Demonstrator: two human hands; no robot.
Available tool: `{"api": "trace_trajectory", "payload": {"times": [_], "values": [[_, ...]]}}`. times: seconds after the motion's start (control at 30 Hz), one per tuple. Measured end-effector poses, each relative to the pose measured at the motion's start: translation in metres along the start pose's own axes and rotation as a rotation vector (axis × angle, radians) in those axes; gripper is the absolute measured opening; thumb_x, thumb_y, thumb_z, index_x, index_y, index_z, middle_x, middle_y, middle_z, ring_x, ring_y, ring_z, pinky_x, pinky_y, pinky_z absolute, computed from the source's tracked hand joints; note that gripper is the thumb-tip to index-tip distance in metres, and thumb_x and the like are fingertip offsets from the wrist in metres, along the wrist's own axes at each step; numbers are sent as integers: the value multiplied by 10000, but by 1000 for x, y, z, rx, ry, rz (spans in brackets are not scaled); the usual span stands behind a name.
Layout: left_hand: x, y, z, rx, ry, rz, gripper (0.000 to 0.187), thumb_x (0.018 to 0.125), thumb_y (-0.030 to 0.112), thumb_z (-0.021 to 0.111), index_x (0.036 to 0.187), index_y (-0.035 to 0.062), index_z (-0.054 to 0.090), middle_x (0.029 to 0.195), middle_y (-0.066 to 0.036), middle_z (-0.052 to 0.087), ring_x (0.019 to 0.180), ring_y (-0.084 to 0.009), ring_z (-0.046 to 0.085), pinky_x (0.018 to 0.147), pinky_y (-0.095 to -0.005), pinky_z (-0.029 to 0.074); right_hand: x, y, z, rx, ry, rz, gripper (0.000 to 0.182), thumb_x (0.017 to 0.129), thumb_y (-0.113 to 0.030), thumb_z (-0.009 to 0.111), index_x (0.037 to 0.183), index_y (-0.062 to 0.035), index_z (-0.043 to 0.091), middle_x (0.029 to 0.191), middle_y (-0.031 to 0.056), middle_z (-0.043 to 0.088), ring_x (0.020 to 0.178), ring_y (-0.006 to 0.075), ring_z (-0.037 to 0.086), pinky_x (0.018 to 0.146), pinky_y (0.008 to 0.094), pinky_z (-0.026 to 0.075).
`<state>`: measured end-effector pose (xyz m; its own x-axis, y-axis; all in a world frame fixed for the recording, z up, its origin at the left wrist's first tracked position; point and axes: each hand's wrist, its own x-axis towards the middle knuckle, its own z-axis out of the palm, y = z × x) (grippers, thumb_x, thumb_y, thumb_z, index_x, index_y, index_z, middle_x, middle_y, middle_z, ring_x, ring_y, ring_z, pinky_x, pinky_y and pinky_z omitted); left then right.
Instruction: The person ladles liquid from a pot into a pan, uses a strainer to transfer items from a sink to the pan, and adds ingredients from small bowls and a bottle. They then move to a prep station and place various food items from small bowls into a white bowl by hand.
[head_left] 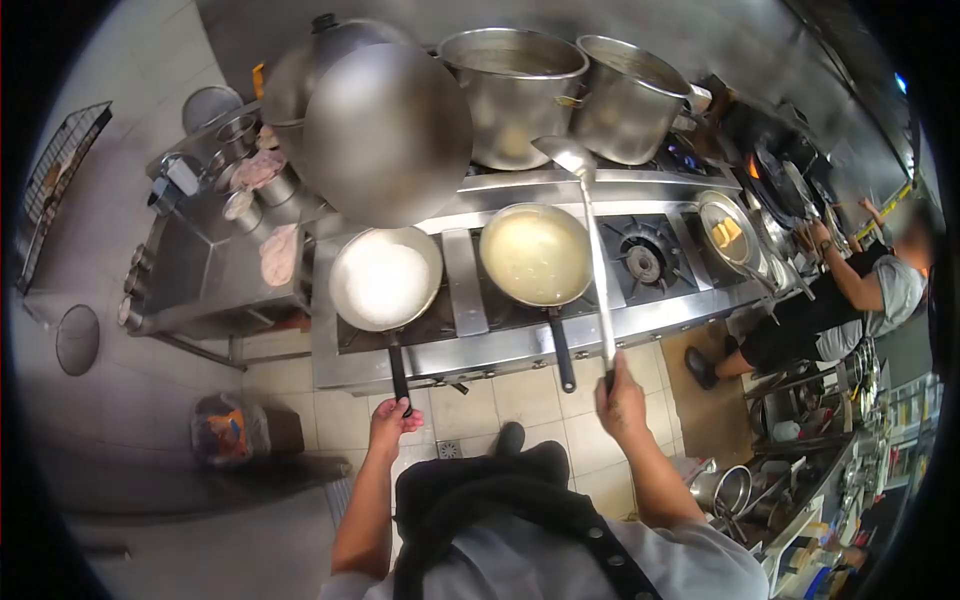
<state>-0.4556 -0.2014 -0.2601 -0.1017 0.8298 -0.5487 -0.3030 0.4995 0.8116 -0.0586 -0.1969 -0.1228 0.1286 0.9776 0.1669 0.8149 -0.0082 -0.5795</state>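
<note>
Hides, crops and blurs parts of a kitchen.
Covers most of a metal vessel (284, 88) at the back with a grey oval blur; smudges the face of a co-worker (868, 290). Washes out the white contents (385, 280) of the left pan (433, 292), too bright to identify. Conceals part of the pan handle (398, 370) under the left hand (392, 425), and of the ladle (599, 265) under the right hand (625, 402). Cuts off the sleeves (720, 562) at the bottom edge. Leaves the lower-right shelf items (822, 535) too small to name.
</note>
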Motion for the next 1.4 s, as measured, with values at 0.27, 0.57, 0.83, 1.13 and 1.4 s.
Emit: {"api": "trace_trajectory", "payload": {"times": [0.27, 0.57, 0.83, 1.13, 1.4], "values": [[15, 6, -29, -54, -322, -199, 270, 860, 369, 616, 906, 107, 575, 849, -75, 665, 729, -187, 649, 631, -336, 500, -22, -61, 44, -6, 286, -40, 177, 795, -28, 543, 967, 9, 521, 647, 154, 548, 535, 304, 555, 512, 401, 451], [40, 7, -32, 73, -491, -339, 282, 853, 343, 610, 987, 98, 572, 908, -48, 630, 798, -165, 611, 634, -330, 496, 92, -183, 19, 647, 239, 133, 154, 778, -130, 479, 723, -2, 543, 507, 58, 510, 364, 129, 460, 355, 283, 381], [62, 80, -131, 171, -273, -246, 308, 840, 288, 628, 1079, 117, 536, 995, -51, 637, 881, -172, 618, 693, -356, 496, 412, -216, -10, -136, 504, -249, 267, 770, -159, 597, 955, 32, 617, 924, 246, 628, 869, 392, 592, 754, 428, 463], [6, 293, -347, -160, 666, 343, 90, 832, 176, 572, 902, 120, 579, 873, -15, 646, 739, -110, 605, 615, -273, 466, 608, -176, 44, -381, 112, -153, 360, 878, -248, 488, 1124, 11, 536, 1082, 263, 562, 1041, 419, 525, 870, 460, 403], [-31, 460, -621, 323, 1486, 770, 231, 822, 240, 604, 961, 56, 602, 814, -86, 652, 753, -227, 614, 689, -333, 470, 544, -164, 61, -519, 283, -417, 458, 875, -65, 518, 1314, 25, 423, 1341, 218, 439, 1226, 342, 433, 1042, 394, 315]]}}
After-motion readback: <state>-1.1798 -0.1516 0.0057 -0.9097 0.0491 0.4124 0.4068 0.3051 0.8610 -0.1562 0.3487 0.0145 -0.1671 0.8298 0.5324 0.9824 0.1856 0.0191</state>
